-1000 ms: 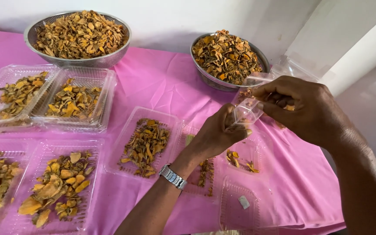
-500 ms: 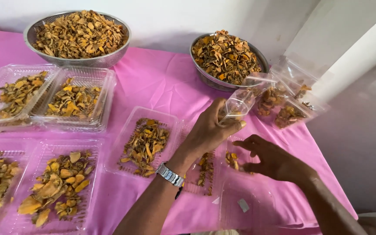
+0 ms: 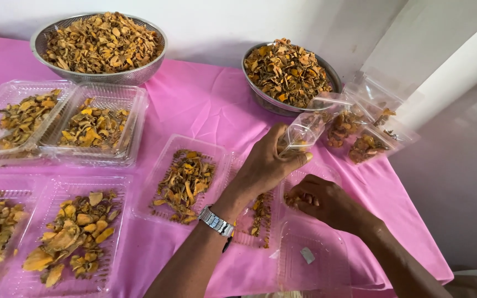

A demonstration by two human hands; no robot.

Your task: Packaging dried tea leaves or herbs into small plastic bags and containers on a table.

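My left hand [image 3: 266, 165], with a metal watch on the wrist, holds a small clear plastic pouch [image 3: 303, 131] upright above the pink table. My right hand [image 3: 322, 201] is lower, fingers pinched over yellow-orange dried slices [image 3: 292, 200] in an open clear plastic tray [image 3: 335, 176]. Whether it grips slices is hidden by the fingers. Another clear tray [image 3: 161, 160] of dried slices lies just left of my left hand.
Two metal bowls [image 3: 153, 63] [image 3: 258, 96] heaped with dried slices stand at the back. Several filled clear trays [image 3: 131, 143] cover the left side. Filled clear pouches [image 3: 368, 146] lie at the right, near the table's edge. Pink cloth [image 3: 205, 105] covers the table.
My right hand came down from the pouch's mouth to the tray in front and now pinches at the slices there. My left hand kept the pouch almost still.
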